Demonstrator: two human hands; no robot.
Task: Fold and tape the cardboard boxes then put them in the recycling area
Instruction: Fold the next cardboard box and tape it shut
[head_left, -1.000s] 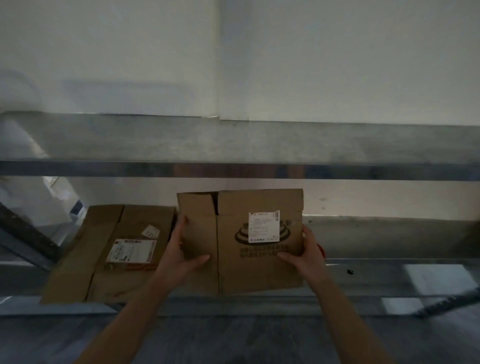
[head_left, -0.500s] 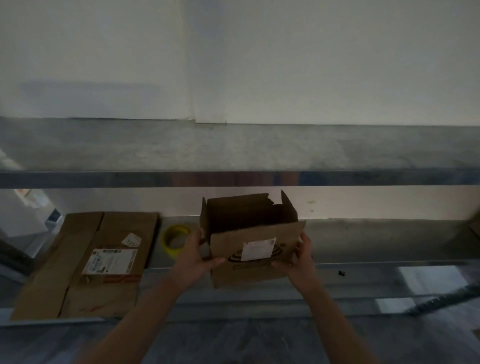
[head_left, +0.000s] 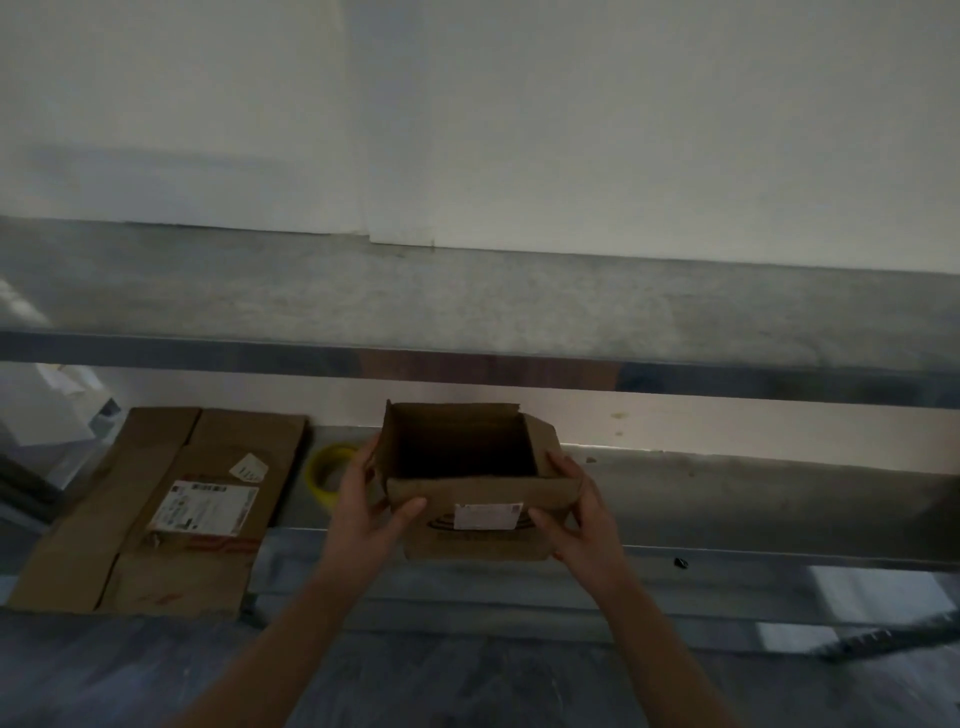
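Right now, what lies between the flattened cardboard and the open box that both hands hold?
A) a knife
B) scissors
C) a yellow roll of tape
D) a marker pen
C: a yellow roll of tape lies on the shelf, right of the flattened cardboard, partly hidden behind the left hand that grips the open box.

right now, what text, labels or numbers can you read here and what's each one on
Nothing is sharp enough to quote.
On the open box, the white label: too blurred to read.
Beside it, the dark printed logo: blurred and partly covered.
On the flattened cardboard, the large shipping label: barcode and print too small to read.
On the same cardboard, the small white tag: marks unreadable.
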